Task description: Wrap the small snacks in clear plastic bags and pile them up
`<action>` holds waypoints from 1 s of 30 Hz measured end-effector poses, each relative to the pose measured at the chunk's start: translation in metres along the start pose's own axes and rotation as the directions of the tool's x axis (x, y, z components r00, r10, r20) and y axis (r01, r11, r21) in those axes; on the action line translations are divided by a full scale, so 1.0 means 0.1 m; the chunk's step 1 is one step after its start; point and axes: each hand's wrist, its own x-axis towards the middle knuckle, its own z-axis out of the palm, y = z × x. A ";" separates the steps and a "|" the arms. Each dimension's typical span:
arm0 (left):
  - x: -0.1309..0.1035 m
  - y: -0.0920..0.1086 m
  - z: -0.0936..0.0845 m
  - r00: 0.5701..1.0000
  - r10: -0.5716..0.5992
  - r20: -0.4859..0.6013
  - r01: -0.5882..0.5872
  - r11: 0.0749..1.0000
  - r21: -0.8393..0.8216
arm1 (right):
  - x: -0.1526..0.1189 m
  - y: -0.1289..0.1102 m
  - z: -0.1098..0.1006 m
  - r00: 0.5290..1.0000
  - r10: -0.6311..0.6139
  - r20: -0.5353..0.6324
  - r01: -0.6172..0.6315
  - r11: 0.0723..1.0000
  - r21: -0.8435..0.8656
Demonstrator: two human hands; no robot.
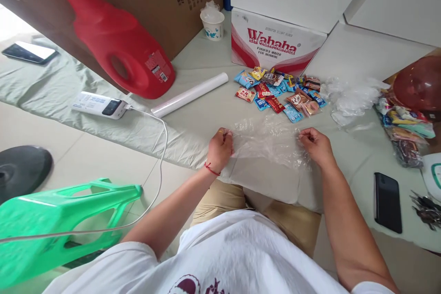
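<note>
Wahaha carton (275,48) beyond left hand (220,149) and right hand (317,147). Red jug (110,32) beyond left hand, off to its left. Clear thin plastic (268,142) spread between hands. Snack packets (265,89) just beyond it. Left: fingers closed, gripping plastic's left edge. Right: fingertips pinching right edge. Black phone (388,202) right of right hand, nearer body.

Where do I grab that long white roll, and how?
Probably best around the middle of the white roll, coming from above and pinching its long sides: it lies flat, long and slim, with nothing on top.
</note>
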 end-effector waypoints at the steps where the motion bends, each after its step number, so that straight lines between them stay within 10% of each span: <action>1: 0.06 0.04 0.04 1.000 0.027 0.007 -0.027 0.999 0.042 | 0.02 0.01 -0.03 0.999 -0.006 -0.037 0.004 0.999 -0.050; 5: 0.34 0.23 0.20 0.993 0.110 0.050 -0.118 0.973 0.199 | -0.05 -0.04 -0.18 0.968 -0.072 -0.242 0.020 0.978 -0.207; 8: 0.51 0.28 0.31 0.983 0.154 0.104 -0.176 0.950 0.258 | -0.27 -0.24 -0.21 0.842 -0.315 -0.437 0.180 0.929 -0.324; 10: 0.58 0.27 0.36 0.977 0.169 0.131 -0.200 0.940 0.277 | -0.44 -0.40 -0.11 0.794 -0.488 -0.363 0.342 0.852 -0.397; 15: 0.65 0.20 0.44 0.975 0.164 0.149 -0.204 0.929 0.309 | -0.64 -0.57 0.40 0.870 -0.493 0.019 0.454 0.784 -0.425; 19: 0.71 0.19 0.48 0.977 0.150 0.149 -0.189 0.936 0.297 | -0.70 -0.55 0.61 0.897 -0.437 -0.064 0.396 0.861 -0.319; 25: 0.85 0.23 0.54 0.978 0.140 0.157 -0.185 0.927 0.326 | -1.05 -0.69 0.54 0.814 -0.581 -0.002 0.561 0.787 -0.256; 30: 0.88 0.19 0.53 0.974 0.150 0.170 -0.195 0.939 0.284 | -0.86 -0.67 0.40 0.814 -0.533 -0.231 0.407 0.807 -0.428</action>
